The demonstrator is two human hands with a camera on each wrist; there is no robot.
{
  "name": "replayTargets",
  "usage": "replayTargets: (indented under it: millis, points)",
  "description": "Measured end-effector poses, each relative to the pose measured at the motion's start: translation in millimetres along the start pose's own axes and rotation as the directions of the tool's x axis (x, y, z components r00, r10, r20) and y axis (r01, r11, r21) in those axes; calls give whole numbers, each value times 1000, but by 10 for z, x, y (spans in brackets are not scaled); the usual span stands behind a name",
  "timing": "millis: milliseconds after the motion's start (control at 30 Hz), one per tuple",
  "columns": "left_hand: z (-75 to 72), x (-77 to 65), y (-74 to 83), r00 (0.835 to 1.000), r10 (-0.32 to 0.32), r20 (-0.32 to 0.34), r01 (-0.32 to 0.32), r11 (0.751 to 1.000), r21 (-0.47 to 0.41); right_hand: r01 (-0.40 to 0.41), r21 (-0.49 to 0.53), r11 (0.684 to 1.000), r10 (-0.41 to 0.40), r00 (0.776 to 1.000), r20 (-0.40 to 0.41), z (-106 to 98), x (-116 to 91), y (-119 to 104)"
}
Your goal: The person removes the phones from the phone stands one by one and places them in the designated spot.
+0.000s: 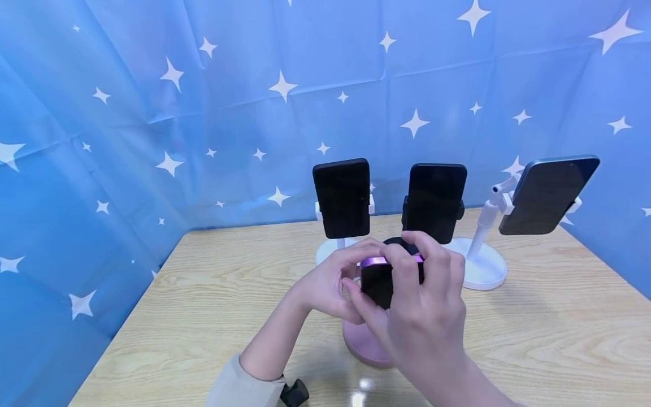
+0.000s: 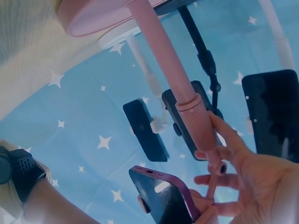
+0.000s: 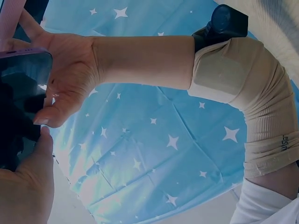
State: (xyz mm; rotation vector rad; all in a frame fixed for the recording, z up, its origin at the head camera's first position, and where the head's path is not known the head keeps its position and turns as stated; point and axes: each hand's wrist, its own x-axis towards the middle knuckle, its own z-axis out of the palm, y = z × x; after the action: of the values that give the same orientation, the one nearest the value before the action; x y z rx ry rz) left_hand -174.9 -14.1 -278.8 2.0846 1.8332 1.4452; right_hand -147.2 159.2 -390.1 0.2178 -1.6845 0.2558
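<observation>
In the head view a purple-edged smartphone [image 1: 377, 282] sits between my hands, in front of a pink phone stand [image 1: 368, 342]. My right hand [image 1: 429, 305] grips the phone, fingers over its top edge and thumb at its side. My left hand [image 1: 330, 282] is behind and beside the phone. In the left wrist view its fingers hold the stand's joint [image 2: 217, 168], below the ribbed collar. A small clamp pad [image 2: 143, 204] touches the phone's edge there. The right wrist view shows the left thumb close to the right one, near the phone screen [image 3: 21, 98].
Behind stand three more phones in holders: a black phone [image 1: 342, 198] on a white stand, another black phone [image 1: 436, 200] on a black stand, and a tilted phone [image 1: 549, 195] on a white stand [image 1: 483, 271]. A blue star-patterned curtain [image 1: 229, 124] hangs behind the wooden table [image 1: 203, 299].
</observation>
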Motion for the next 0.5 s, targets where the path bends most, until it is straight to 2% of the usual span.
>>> replayTargets:
  millis: [67, 300, 500]
  points:
    - [-5, 1, -8, 1000, -20, 3, 20, 1000, 16, 0, -25, 1000, 0, 1000, 3, 2, -7, 7]
    - [-3, 4, -33, 999, -43, 10, 44, 992, -122, 8, -26, 1000, -8, 1000, -3, 12, -29, 27]
    - [-18, 6, -32, 1000, -25, 7, 25, 998, -56, 21, -35, 999, -22, 1000, -11, 57, -52, 40]
